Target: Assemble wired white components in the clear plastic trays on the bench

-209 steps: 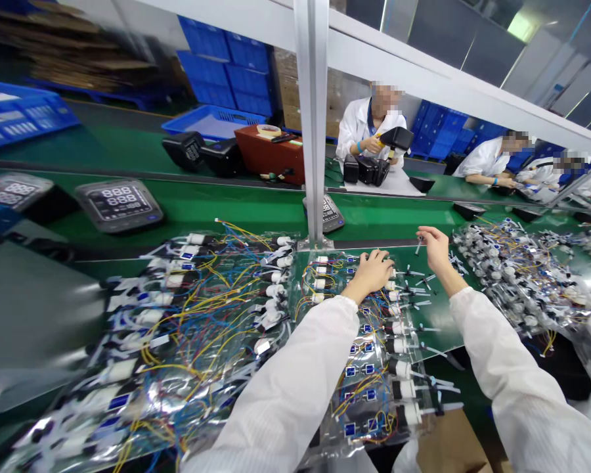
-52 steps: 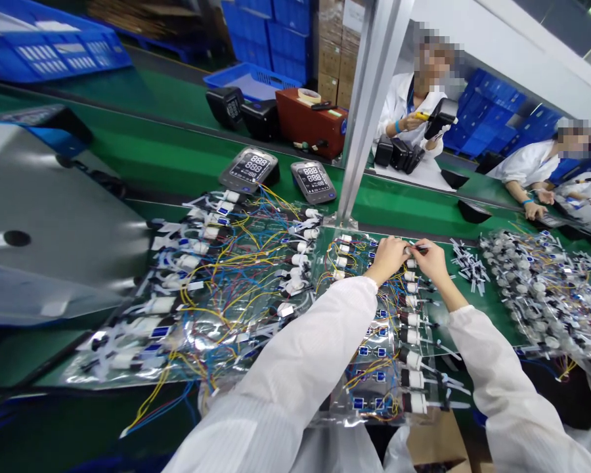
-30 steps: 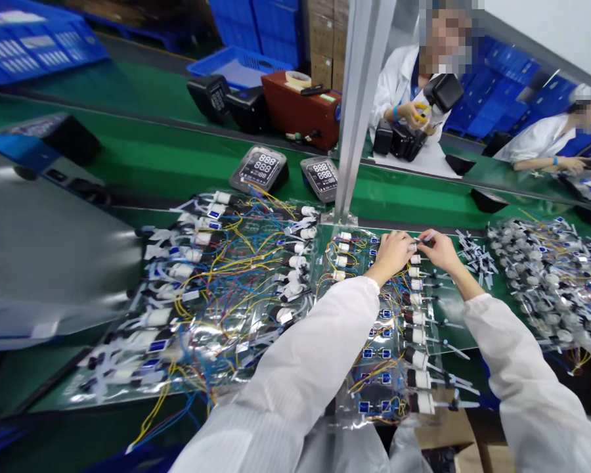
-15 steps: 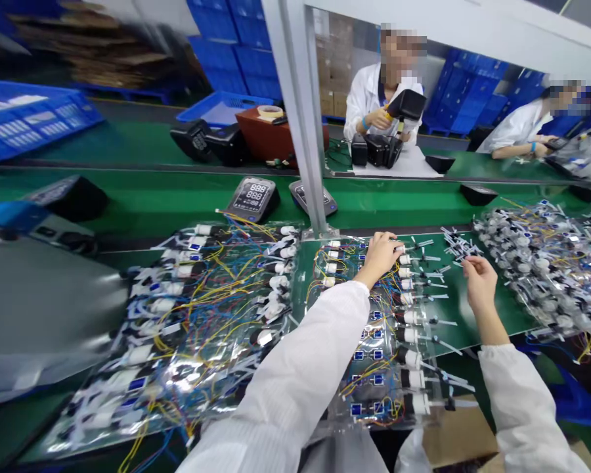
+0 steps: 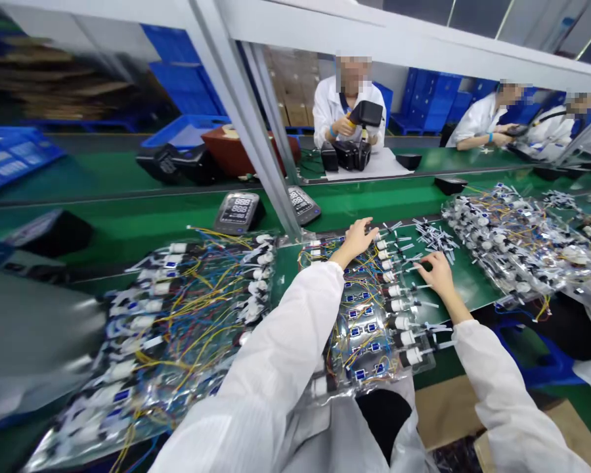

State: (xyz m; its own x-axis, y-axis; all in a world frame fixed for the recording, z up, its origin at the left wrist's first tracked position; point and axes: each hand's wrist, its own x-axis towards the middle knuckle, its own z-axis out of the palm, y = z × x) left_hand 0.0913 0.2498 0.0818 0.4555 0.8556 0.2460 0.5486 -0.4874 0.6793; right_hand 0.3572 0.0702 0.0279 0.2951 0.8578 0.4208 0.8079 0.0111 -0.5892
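A clear plastic sheet [image 5: 374, 322] in front of me carries a row of small white cylinder parts with thin tubes, blue connectors and coloured wires. My left hand [image 5: 357, 238] lies at the sheet's far end, fingers stretched out, fingertips resting on the top white cylinder part [image 5: 380, 244]. My right hand [image 5: 436, 270] is just right of the row, fingers curled in a pinch around a small tube piece [image 5: 414, 266]. A loose pile of the same small tube pieces [image 5: 436, 236] lies on the green surface beyond my right hand.
Large wired batches lie left [image 5: 177, 315] and right [image 5: 512, 243]. Two display units [image 5: 236, 210] sit on the green belt by a slanted metal post [image 5: 246, 131]. A grey machine [image 5: 29, 328] is at far left, a cardboard box [image 5: 443, 407] below. Co-workers [image 5: 347, 112] sit opposite.
My right hand has come back left from the loose tube pile to the row of parts, fingers pinched. My left hand stays at the row's far end. My view swung right.
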